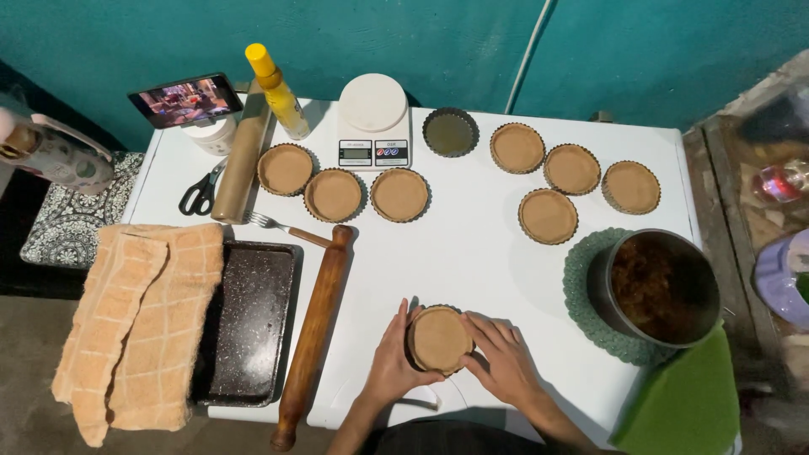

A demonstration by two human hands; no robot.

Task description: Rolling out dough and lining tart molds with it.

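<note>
A small fluted tart tin lined with brown dough [439, 339] sits on the white table [472, 253] near its front edge. My left hand [393, 364] cups the tin's left side, thumb on the rim. My right hand [506, 361] presses against its right side, fingers spread on the table. Both hands hold the tin between them.
Several dough-lined tins [399, 194] and one unlined tin [450, 132] stand at the back by a kitchen scale [373, 120]. A wooden rolling pin [313, 337], a fork [282, 227], a dark baking tray [246, 320] and an orange towel [139, 312] lie left. A pot of brown filling [656, 288] stands right.
</note>
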